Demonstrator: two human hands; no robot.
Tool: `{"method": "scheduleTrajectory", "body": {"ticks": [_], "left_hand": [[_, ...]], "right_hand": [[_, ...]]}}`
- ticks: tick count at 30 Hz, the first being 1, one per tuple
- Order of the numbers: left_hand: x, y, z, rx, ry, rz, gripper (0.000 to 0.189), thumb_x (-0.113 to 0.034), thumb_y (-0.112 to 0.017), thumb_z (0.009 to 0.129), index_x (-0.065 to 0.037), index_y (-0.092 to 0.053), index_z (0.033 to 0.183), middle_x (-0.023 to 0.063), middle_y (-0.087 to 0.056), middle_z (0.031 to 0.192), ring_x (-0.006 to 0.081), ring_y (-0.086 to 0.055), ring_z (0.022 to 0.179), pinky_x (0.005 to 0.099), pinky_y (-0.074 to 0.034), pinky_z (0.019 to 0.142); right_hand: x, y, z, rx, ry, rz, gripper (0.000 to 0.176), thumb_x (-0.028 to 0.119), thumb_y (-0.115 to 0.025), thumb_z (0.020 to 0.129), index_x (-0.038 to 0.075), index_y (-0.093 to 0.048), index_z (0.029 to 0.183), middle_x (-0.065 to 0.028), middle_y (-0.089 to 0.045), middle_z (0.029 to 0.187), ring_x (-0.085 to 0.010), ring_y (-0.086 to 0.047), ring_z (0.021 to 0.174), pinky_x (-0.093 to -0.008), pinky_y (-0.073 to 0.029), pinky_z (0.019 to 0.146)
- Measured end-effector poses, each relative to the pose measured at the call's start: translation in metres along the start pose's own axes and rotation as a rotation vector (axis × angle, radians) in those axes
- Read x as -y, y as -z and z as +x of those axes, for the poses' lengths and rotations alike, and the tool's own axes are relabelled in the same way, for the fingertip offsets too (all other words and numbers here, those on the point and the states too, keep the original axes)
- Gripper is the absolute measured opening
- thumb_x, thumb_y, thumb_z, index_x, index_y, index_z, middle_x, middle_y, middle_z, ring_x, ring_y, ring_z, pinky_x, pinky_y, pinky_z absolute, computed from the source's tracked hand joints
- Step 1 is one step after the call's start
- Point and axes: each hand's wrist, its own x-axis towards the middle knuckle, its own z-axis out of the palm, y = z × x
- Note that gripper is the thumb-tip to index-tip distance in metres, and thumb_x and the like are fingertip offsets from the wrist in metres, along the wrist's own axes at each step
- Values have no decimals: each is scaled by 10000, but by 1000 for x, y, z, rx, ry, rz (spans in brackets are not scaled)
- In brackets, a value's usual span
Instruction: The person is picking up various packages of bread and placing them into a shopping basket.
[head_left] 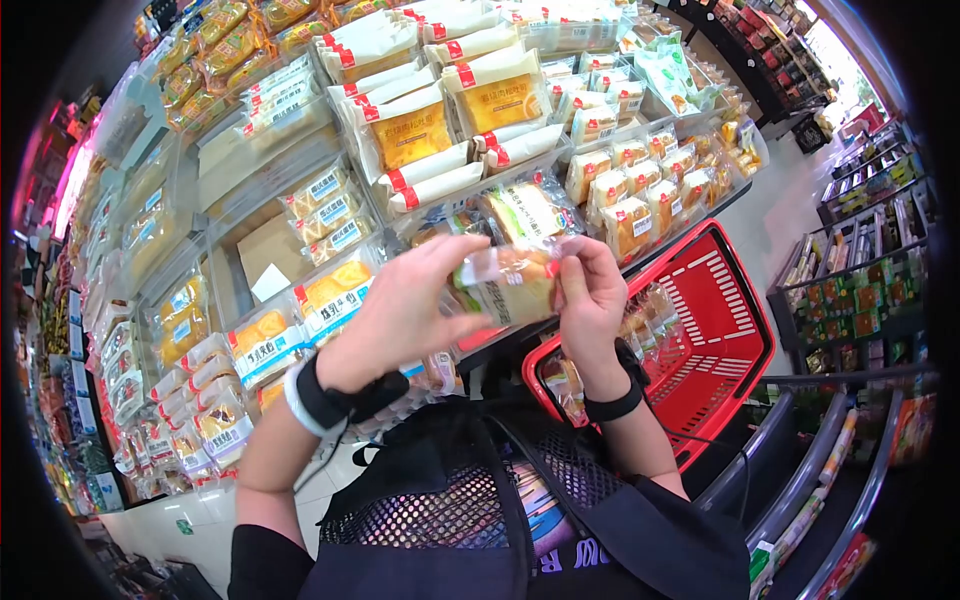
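Observation:
A small clear-wrapped bread packet [508, 284] is held up between my two hands, over the near edge of the bakery display. My left hand [415, 305] grips its left end with thumb and fingers. My right hand [592, 300] pinches its right end. Just behind the packet, more wrapped breads [525, 213] lie in a clear bin. A red shopping basket [705, 340] stands right of my right hand, with several wrapped packets [652, 318] inside; my right forearm crosses its near left side.
Cream-wrapped cakes [408, 135] fill the bins behind, and small packaged breads [632, 220] stand to their right. Blue-labelled breads [262, 345] lie at the left. Dark shelves [850, 285] with goods stand at the far right, beyond the aisle floor [775, 215].

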Motion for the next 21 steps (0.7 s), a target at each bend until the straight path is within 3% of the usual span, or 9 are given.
{"method": "scheduleTrajectory", "body": {"ticks": [2,3,4,6,7,9,21], "left_hand": [[13,1,17,184,101,125,487,-153,-784,620,-52,-604,1061,172,-646,932,328,-629,887,375,-499,775],[21,2,25,189,104,128,487,-153,-784,620,-52,-604,1061,172,-646,932,328,-629,887,375,-499,775],[29,4,33,188,135,118,443,-152,-783,620,-54,-619,1019,166,-649,901,327,-629,877,377,-497,769],[41,9,44,192,166,110,399,-150,-782,619,-57,-633,978,160,-652,870,327,-629,866,379,-495,763],[46,13,48,134,191,185,399,-134,-786,629,-41,-631,985,148,-651,877,294,-632,859,356,-490,763],[55,17,52,81,209,259,400,-117,-791,638,-25,-629,992,136,-650,883,261,-635,853,332,-485,763],[87,0,51,144,350,380,447,-163,-797,642,-9,-615,1020,178,-643,922,308,-616,911,370,-475,797]], "right_hand": [[-3,-8,6,87,28,-64,150,8,-521,919,14,-555,1065,32,-539,815,-6,-475,638,-156,-364,539],[-1,-10,12,81,-28,-125,201,21,-557,900,-1,-537,1099,-13,-566,892,-49,-534,726,-190,-438,617],[-2,-10,16,76,-33,-119,201,21,-557,900,-1,-537,1099,-13,-566,892,-49,-534,726,-190,-438,617],[-2,-4,20,8,154,-293,276,36,-584,883,-12,-512,1145,-70,-577,990,-110,-568,848,-240,-480,742],[2,5,20,39,81,-300,320,60,-582,900,15,-481,1200,-59,-559,1071,-119,-527,1010,-249,-442,870],[4,21,18,9,23,-260,315,44,-577,894,9,-478,1191,-64,-577,1037,-119,-555,951,-243,-456,841],[-5,84,-17,-92,-236,-272,277,13,-583,863,-22,-505,1126,-75,-593,967,-108,-584,837,-238,-489,769]]}}
